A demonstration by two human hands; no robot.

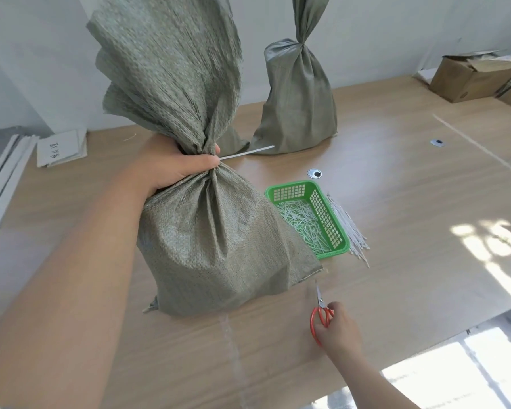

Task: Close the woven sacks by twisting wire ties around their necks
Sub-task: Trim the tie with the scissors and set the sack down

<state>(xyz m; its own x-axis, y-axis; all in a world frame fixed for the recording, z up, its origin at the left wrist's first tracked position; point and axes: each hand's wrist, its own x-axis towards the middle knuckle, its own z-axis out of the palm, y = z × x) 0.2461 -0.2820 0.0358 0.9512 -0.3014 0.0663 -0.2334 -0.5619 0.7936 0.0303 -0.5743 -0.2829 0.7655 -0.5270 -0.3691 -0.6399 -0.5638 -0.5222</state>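
Note:
A grey-green woven sack (216,240) stands upright on the wooden table in front of me. My left hand (174,166) is clamped around its gathered neck. A white tie (247,152) sticks out to the right from the neck, just past my fingers. My right hand (338,327) rests on the table at the sack's lower right, its fingers through the handles of orange-handled scissors (320,312), whose blades lie on the table pointing away from me. A second sack (297,98) with a twisted neck stands farther back.
A green plastic basket (334,228) holding cut white tie pieces sits right of the near sack, with a bundle of white ties (350,228) beside it. A cardboard box (472,78) is at the far right, papers (61,149) at the far left. The table edge runs along the lower right.

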